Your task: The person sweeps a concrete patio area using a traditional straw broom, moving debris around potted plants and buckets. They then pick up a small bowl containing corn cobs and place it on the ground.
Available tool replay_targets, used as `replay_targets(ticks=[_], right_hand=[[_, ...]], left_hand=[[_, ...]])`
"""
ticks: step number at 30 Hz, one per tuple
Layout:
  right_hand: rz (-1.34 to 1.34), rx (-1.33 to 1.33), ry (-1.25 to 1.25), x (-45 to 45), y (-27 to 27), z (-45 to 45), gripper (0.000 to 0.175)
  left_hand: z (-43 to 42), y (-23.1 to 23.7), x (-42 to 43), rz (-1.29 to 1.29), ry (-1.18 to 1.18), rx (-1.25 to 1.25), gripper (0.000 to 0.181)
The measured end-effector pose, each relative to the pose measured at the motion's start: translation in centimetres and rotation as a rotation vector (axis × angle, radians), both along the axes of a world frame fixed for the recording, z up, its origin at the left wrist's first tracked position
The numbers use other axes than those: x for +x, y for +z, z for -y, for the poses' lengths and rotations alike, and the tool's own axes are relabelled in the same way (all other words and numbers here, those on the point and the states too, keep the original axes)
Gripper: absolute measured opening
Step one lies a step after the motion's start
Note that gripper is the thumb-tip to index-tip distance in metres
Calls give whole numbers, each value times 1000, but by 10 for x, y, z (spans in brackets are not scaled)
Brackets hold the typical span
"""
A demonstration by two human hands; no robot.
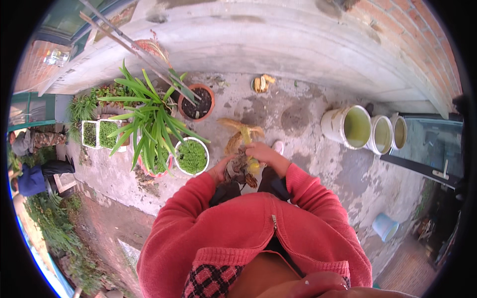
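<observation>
A wilted plant (244, 164) with yellowed stems and shrivelled grey-brown leaves is held between my two hands, in front of my waist. From the left, my left hand (221, 169) grips the withered leaves. My right hand (260, 152) is closed around the yellowed stem, with a yellow part hanging just below it. Large dry tan leaves (242, 128) spread out beyond my hands. My fingers hide part of the stem. Left of the plant stands a white round tub of small green seedlings (192, 155).
A long-leaved potted plant (154, 115), a terracotta pot of soil (196, 102) and white seedling boxes (108, 133) stand at left. Striped gourds (261, 84) lie by the wall. Buckets of greenish liquid (357, 126) and a blue bucket (385, 227) are at right. Two people (31, 180) are at far left.
</observation>
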State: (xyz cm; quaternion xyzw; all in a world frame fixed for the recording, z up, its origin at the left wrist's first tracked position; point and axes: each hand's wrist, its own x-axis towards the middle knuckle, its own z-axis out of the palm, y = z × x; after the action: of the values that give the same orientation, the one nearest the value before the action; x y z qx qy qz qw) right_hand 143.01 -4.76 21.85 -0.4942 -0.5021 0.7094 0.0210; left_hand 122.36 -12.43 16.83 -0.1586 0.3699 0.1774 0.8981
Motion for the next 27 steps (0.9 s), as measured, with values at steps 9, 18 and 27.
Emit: replay_targets(ticks=[9,18,27], right_hand=[[-33,-67,-146,41,-31,-76,31],[140,-235,266,-6,-12,-121,26],[168,-232,252,-49,-15,-138,42]], left_hand=[[-35,47,65,113,380,11,35],[-36,26,41,384,673,96,38],[-38,-24,21,-58,804,-57,43]])
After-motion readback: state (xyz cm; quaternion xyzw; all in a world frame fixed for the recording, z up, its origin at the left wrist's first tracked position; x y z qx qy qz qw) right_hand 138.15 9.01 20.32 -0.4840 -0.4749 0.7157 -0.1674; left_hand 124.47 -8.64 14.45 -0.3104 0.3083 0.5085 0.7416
